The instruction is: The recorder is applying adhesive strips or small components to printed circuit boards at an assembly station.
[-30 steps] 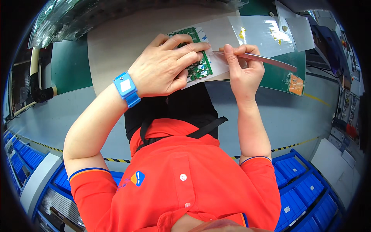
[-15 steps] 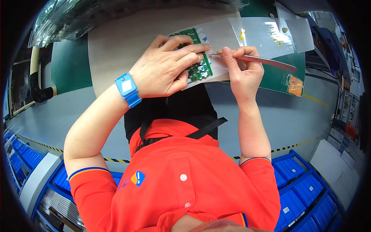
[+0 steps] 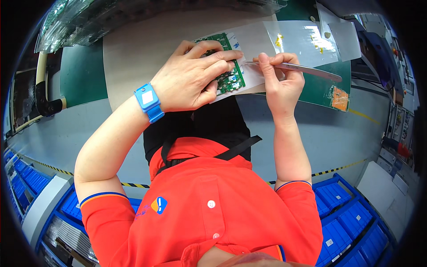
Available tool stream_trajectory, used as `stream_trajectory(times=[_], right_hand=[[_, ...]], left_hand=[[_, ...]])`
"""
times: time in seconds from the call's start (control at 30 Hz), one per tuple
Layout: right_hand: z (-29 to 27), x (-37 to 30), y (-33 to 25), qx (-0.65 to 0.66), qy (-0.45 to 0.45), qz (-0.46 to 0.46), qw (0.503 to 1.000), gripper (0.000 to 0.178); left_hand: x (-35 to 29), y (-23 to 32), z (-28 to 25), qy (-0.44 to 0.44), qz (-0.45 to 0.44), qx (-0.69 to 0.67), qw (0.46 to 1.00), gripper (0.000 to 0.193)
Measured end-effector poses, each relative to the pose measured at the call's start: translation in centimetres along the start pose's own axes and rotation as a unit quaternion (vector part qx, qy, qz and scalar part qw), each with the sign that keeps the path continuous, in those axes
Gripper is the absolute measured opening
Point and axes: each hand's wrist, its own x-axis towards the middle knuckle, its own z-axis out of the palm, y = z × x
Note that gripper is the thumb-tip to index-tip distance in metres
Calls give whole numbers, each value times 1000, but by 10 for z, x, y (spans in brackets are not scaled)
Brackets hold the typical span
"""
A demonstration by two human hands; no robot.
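Observation:
My left hand [image 3: 184, 80], a blue wrist strap [image 3: 148, 101] on its wrist, lies over a green circuit board [image 3: 236, 81]. Its fingers are spread across the board, with one fingertip at the board's right edge, and they hide much of it. Under the board is a white sheet [image 3: 253, 79] that shows on its right side. Metal tweezers [image 3: 311, 70] are pinched between the thumb and fingers of my right hand [image 3: 282, 84]. Their tips point left, close to the board's right edge; whether they hold anything is too small to tell.
Brown paper [image 3: 138, 49] covers part of the green bench top [image 3: 82, 75]. On the right lies a translucent sheet [image 3: 296, 51] with yellow pieces, near an orange patch [image 3: 340, 98]. Clear plastic trays [image 3: 75, 22] are stacked at the far left. Behind me stand blue bins [image 3: 356, 216].
The tweezers have turned slightly in my right hand, so more of their flat side shows. My left hand stays on the circuit board.

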Motion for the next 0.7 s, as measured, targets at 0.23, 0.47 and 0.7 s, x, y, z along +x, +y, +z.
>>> stream_trajectory(times=[0.23,0.47,0.7], right_hand=[[-1,2,-10,27,36,-40,998,21],[10,8,-22,88,35,-18,995,22],[16,13,-24,101,-35,61,992,21]], left_hand=[[-2,-1,1,7,-1,-15,1000,43],[-3,0,-7,27,14,-47,998,45],[-22,-9,-3,66,-19,-67,995,41]])
